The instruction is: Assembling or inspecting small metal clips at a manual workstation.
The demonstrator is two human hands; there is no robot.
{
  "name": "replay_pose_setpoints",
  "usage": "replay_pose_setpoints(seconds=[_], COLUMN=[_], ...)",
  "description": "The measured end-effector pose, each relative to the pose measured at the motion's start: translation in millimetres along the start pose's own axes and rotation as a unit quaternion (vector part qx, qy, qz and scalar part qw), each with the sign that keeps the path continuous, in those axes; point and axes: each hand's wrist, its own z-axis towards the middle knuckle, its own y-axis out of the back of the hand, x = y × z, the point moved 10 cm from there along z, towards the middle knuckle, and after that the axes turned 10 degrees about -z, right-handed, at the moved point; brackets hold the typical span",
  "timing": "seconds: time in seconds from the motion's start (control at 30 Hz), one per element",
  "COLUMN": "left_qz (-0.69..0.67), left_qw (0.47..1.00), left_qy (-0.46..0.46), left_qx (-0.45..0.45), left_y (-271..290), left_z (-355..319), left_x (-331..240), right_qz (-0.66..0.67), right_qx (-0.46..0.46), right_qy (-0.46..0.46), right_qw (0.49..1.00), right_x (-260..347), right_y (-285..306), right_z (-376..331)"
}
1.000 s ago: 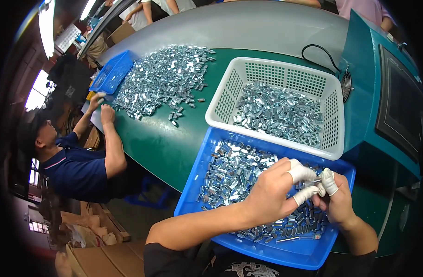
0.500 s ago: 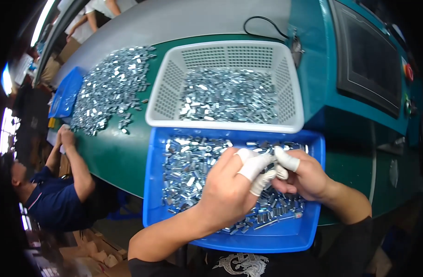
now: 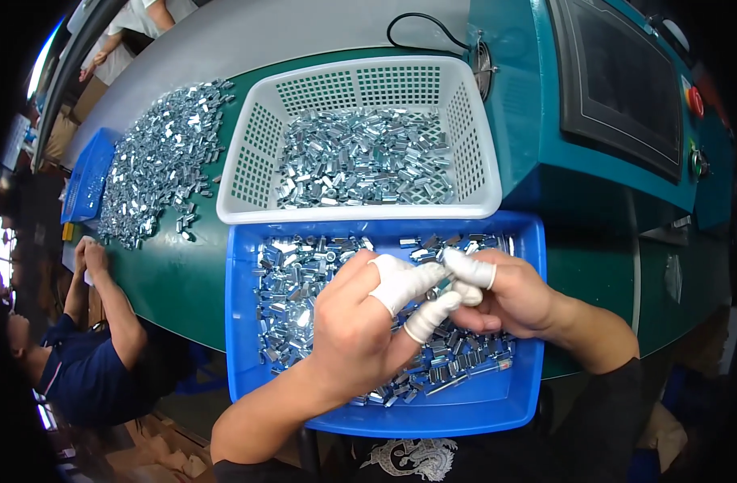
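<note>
My left hand (image 3: pixel 360 310) and my right hand (image 3: pixel 513 294) meet fingertip to fingertip over a blue tray (image 3: pixel 485 406). White finger covers wrap several of the fingertips. Pinched between both hands is a small silvery metal nut (image 3: pixel 441 286), mostly hidden by the fingers. Beneath them, many similar long, hex-sided nuts (image 3: pixel 284 298) lie loose in the tray. A thin rod-like tool with a clear handle (image 3: pixel 503 365) rests among them, near the tray's right front.
Beyond the tray, a white perforated basket (image 3: pixel 360 213) holds more nuts. A heap of nuts (image 3: pixel 163 157) covers the green table at left, beside a small blue bin (image 3: pixel 86 177). A co-worker (image 3: pixel 94 354) sits at left. A teal machine (image 3: pixel 517 105) with a dark screen stands at right.
The whole scene has shifted left in view. My left thumb and forefinger have spread slightly apart around the nut; both hands remain together over the tray.
</note>
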Motion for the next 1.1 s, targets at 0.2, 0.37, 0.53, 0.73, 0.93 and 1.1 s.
replay_pose_setpoints(seconds=[0.2,0.37,0.53,0.73,0.93,1.1], left_qz=[-0.044,0.015,0.181,0.142,0.13,-0.005], left_qw=[0.973,0.984,0.945,0.931,0.939,0.968], left_qy=[0.183,0.153,0.188,0.204,0.181,0.187], left_qx=[-0.132,-0.095,0.198,0.267,0.261,0.17], left_y=[42,35,-27,-49,-50,-31], left_z=[-6,-2,-35,-49,-50,-22], left_x=[68,55,55,59,52,39], right_qz=[0.028,0.004,-0.007,-0.041,-0.058,-0.082], right_qx=[-0.127,-0.139,-0.14,-0.146,-0.151,-0.174], right_qy=[0.087,0.114,0.111,0.118,0.119,0.145], right_qw=[0.988,0.984,0.984,0.981,0.98,0.971], right_x=[19,18,20,22,24,25], right_y=[21,25,21,21,19,25], right_z=[-3,-5,-10,-11,-12,-13])
